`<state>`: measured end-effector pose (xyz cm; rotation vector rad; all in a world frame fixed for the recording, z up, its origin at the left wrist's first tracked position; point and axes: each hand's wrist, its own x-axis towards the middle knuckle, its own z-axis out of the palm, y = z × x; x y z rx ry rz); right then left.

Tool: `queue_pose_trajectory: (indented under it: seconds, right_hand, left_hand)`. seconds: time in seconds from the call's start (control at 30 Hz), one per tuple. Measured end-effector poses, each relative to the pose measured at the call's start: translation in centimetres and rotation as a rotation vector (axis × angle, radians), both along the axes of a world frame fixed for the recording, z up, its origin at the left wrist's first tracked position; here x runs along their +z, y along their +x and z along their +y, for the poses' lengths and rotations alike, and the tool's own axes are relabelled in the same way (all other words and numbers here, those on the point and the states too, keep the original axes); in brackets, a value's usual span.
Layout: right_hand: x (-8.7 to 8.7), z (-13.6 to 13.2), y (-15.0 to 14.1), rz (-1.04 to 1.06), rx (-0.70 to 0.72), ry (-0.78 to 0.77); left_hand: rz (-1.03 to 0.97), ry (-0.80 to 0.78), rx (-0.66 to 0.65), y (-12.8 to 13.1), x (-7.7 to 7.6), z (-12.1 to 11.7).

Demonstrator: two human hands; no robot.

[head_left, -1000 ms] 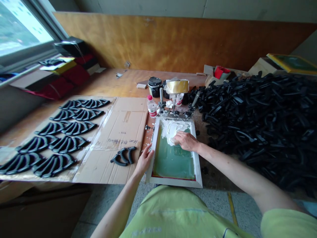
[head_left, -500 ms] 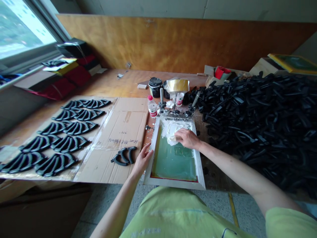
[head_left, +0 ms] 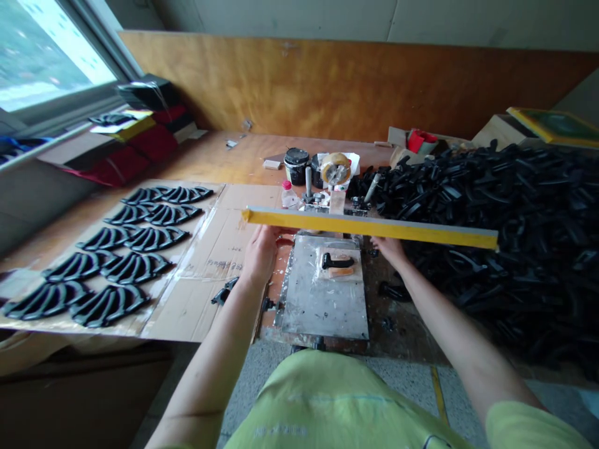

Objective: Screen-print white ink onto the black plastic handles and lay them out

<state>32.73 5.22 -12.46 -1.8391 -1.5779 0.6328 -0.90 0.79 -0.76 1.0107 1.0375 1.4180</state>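
Observation:
The screen-printing frame (head_left: 369, 227) is tilted up and seen edge-on, its yellow-taped edge running across the view. My left hand (head_left: 260, 249) is at the frame's left underside; its fingertips are hidden behind the edge. Just under the frame's right part, my right hand (head_left: 389, 249) has its fingers stretched leftward, with nothing visible in them. Below the frame lies a metal base plate (head_left: 322, 308). On it, a small black curved part (head_left: 337, 260) sits in a pale holder (head_left: 352, 272).
Rows of black curved parts (head_left: 124, 269) lie on cardboard (head_left: 180, 305) at left. A large heap of black parts (head_left: 496, 293) covers the right side. A red-capped bottle (head_left: 289, 197), black tubs (head_left: 296, 167) and a tape roll (head_left: 336, 168) stand behind the frame.
The frame has swung up from flat, uncovering the base plate and black part. My right hand has left the white ink and moved right; my left hand has moved forward.

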Motion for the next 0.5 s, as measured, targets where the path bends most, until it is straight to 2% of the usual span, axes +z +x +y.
queue_pose_trajectory:
  seconds: [0.07,0.13,0.17,0.27,0.33,0.4,0.43,0.47,0.5]
  right_hand:
    - [-1.7,-2.3,-1.8,-0.064,0.222,-0.002]
    - [-2.2,-4.4,-4.3,-0.192,0.405,0.042]
    - [-1.9,-5.3,-5.7,-0.255,0.438,0.074]
    - [-0.3,-7.9,-9.9,-0.344,0.422,0.183]
    - [0.6,-9.3,-12.2,-0.351,0.565,0.267]
    - [0.8,-9.9,-13.0,-0.339,0.763,0.278]
    - [0.6,-9.7,-12.4,-0.339,0.801,0.239]
    - [0.4,-9.3,-11.2,-0.35,0.776,0.181]
    - [0.0,-8.6,-9.4,-0.373,0.692,0.109]
  left_hand:
    - [-0.063,-0.016,0.063,0.5,-0.9,0.2]
    - [-0.096,-0.098,0.077,1.1,-2.7,-1.0]
    - [-0.089,-0.194,0.021,1.6,-3.8,-2.1]
    - [-0.061,-0.556,-0.256,3.4,-7.3,-6.1]
    - [-0.114,-0.688,-0.304,4.0,-9.2,-8.4]
    - [-0.155,-0.733,-0.22,3.2,-10.7,-9.7]
    - [-0.139,-0.742,-0.157,2.1,-11.5,-10.0]
    - [-0.102,-0.756,-0.087,0.4,-12.3,-10.3]
    - [-0.052,-0.754,-0.011,-1.7,-13.1,-10.5]
